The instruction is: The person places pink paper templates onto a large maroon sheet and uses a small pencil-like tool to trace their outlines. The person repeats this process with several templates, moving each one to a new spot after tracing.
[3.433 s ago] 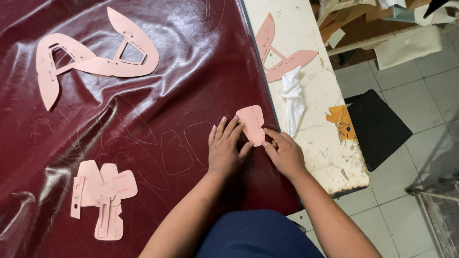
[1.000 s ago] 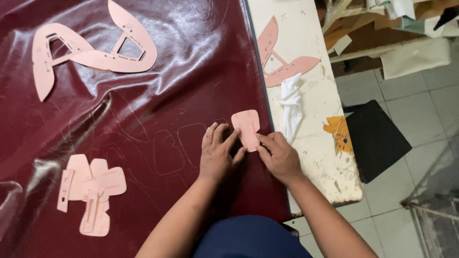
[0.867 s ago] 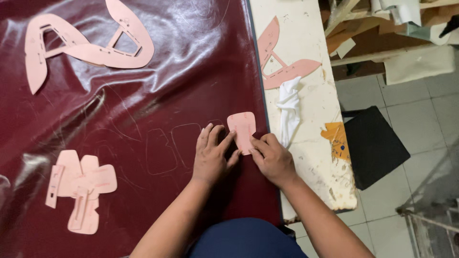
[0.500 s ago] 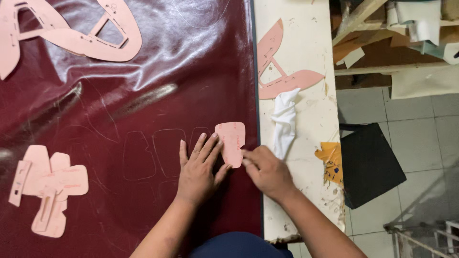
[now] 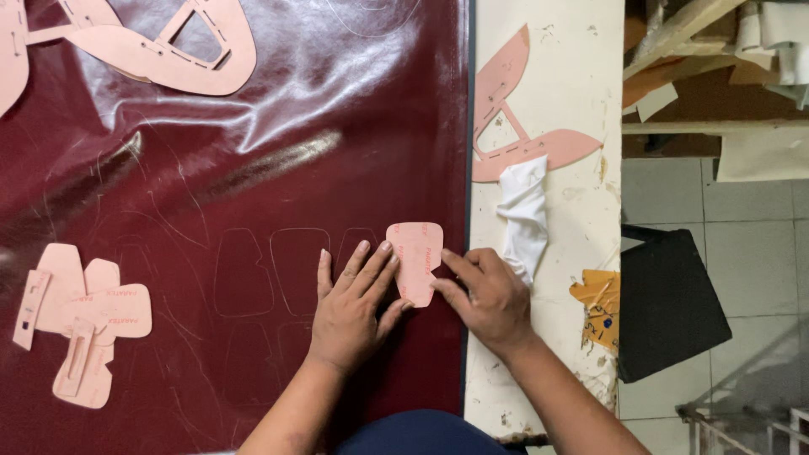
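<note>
A small pink pattern piece (image 5: pixel 417 259) lies flat on the glossy dark red leather sheet (image 5: pixel 253 168), near the sheet's right edge. My left hand (image 5: pixel 350 307) rests flat on the leather with fingers spread, its fingertips pressing the piece's left side. My right hand (image 5: pixel 487 297) is at the piece's right edge, fingers bent and touching it; whether it holds a tool I cannot tell. Faint traced outlines (image 5: pixel 270 270) of the same shape sit just left of the piece.
A pile of small pink pattern pieces (image 5: pixel 80 324) lies at the lower left. A large pink cut-out pattern (image 5: pixel 160 50) lies at the top left, another (image 5: pixel 510 118) on the white table strip (image 5: pixel 573 50) with a white rag (image 5: pixel 524 215). Tiled floor and a black mat (image 5: pixel 670 303) are to the right.
The view has shifted, so everything sits further left and lower in frame. My hands and the small pink piece stay together at the sheet's right edge.
</note>
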